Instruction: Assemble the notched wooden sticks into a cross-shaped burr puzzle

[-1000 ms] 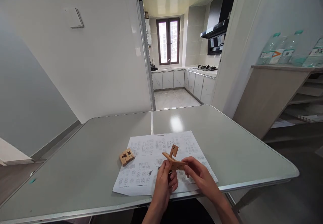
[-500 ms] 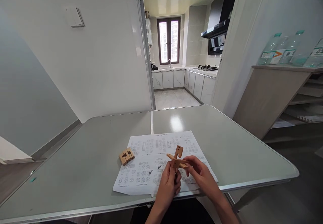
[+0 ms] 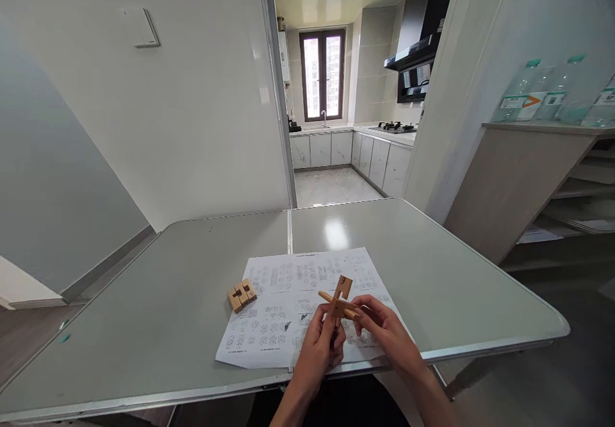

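My left hand is closed around the lower end of several crossed wooden puzzle pieces. One flat, notched piece stands up with a dark mark near its top, and others cross it lower down. At the right end of the crossing pieces, my right hand grips with thumb and fingers. The parts inside my palms are hidden. Below the hands lies a white printed sheet with rows of small diagrams. Several more notched wooden puzzle pieces lie side by side at its left edge.
The pale green table has a metal rim and a seam down the middle. A small teal scrap lies near its left edge. To the right, plastic bottles stand on a wooden shelf unit. A kitchen doorway opens ahead.
The view has shifted very slightly. Both hands keep their hold on the crossed pieces, with almost no visible movement.
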`<state>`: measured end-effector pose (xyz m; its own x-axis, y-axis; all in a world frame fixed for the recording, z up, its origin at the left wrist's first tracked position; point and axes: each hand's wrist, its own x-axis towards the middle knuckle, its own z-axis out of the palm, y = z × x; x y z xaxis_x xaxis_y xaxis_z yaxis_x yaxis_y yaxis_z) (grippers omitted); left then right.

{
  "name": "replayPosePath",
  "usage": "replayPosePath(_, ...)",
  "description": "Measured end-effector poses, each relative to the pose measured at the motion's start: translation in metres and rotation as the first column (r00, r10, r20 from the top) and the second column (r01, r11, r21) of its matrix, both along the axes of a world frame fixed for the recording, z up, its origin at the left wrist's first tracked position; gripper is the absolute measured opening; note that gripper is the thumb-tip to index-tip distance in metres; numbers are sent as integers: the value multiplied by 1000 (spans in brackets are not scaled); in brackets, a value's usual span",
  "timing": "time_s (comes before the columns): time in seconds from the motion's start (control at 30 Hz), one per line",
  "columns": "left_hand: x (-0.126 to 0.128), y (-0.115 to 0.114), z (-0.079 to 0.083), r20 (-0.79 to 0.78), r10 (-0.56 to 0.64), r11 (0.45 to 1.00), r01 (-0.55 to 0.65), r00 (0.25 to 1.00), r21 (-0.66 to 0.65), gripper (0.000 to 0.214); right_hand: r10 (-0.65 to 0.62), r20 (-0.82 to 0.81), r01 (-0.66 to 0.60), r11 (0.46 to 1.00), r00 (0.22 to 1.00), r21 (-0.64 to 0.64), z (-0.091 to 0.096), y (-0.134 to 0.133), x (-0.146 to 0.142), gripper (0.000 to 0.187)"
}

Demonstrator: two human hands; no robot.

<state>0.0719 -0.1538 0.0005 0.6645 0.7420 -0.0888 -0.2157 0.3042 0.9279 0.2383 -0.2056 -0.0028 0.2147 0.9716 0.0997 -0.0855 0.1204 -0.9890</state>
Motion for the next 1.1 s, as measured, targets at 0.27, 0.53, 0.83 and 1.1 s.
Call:
replayPosePath(0.27, 0, -3, 0, -8, -55, 996, 56, 998, 65, 45, -5, -38, 6, 1000, 999, 10, -3, 0, 0, 37)
replayPosePath(0.53, -3, -4, -6, -83, -64, 990, 74, 995, 119, 42, -25, -15, 25, 999, 1000, -29, 0, 0, -1, 41)
replayPosePath(0.83, -8, -5, 3, -160, -125, 968, 156, 979, 198, 51, 10, -30, -11, 999, 999, -48, -6, -2, 5, 39)
replayPosePath(1.1, -16, -4, 8, -206, -193, 948, 236, 960, 213, 49, 127, -89, -134, 988, 988, -74, 1, -2, 10, 33)
